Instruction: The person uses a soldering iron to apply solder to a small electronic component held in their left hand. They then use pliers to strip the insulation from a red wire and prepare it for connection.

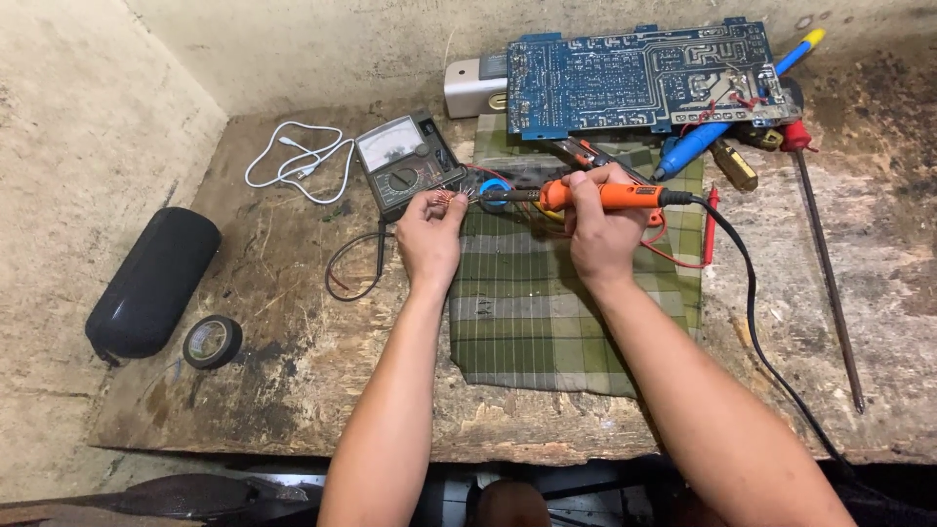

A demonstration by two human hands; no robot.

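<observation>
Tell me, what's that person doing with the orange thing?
The right hand holds an orange soldering iron with its tip pointed left, at some thin wires pinched in the left hand. Both hands are over a green checked cloth on a worn wooden bench. A meter sits just behind the left hand, and a blue circuit board leans against the back wall.

Rough worn wooden bench (pixel 293 381), checked cloth (pixel 547 322), orange plastic soldering iron (pixel 610 195)
</observation>
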